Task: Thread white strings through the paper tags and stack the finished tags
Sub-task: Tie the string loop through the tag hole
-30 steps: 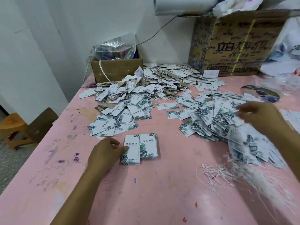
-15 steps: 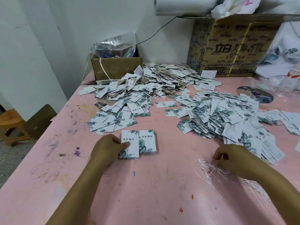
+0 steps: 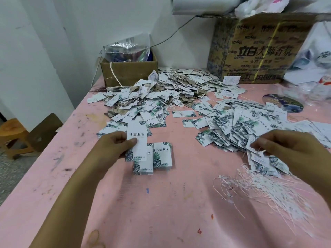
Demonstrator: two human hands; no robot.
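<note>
Threading is in hand: your left hand (image 3: 114,145) pinches one tag (image 3: 137,140) left of centre, above the stacks (image 3: 161,156). Your right hand (image 3: 290,151) sits mid-right, its fingers (image 3: 258,144) seemingly clamped on a string (image 3: 260,150). The next move likely needs the string's tip guided to the tag's hole.

Small packing workshop, paint-stained pink table (image 3: 125,203), tag heaps (image 3: 179,86), cardboard cartons (image 3: 250,51)

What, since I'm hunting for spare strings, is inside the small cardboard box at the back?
A crinkled shiny plastic bag sticks out of the small cardboard box, and one pale cord hangs over its front. What lies beneath the bag is hidden.
</note>
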